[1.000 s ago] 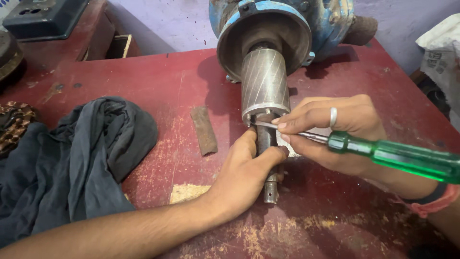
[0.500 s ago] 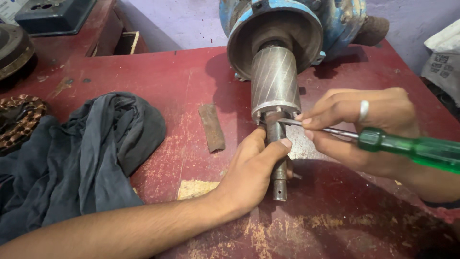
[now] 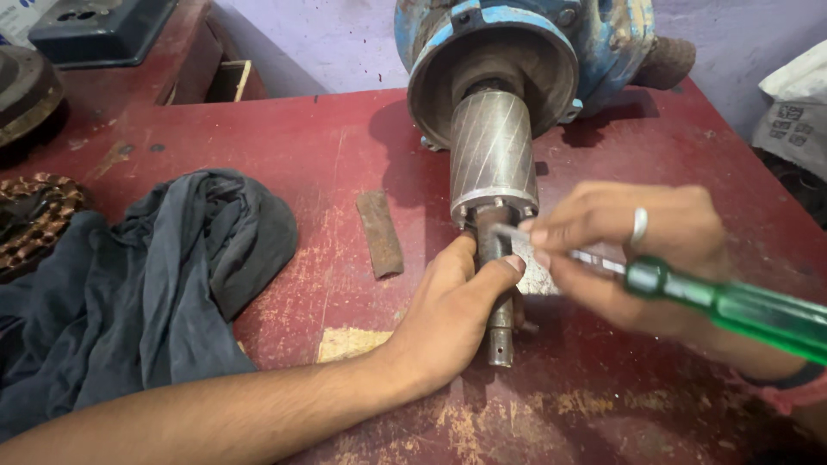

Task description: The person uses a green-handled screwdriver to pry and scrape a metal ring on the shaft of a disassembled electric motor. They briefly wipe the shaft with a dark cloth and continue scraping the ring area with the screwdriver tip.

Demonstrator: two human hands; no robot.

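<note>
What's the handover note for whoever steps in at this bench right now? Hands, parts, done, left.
Left hand: wrapped around the steel shaft just below the rotor, steadying it.
Right hand: holds the green-handled screwdriver, blade tip laid against the shaft under the rotor's end face.
Parts: rotor sticks out of the blue motor housing, which lies on the red table. A rusty flat bar lies left of the shaft; a dark cloth lies further left.
Done: rotor is partly out of the housing.
Left: the screwdriver work at the shaft is in progress; whether anything has come loose cannot be seen.
</note>
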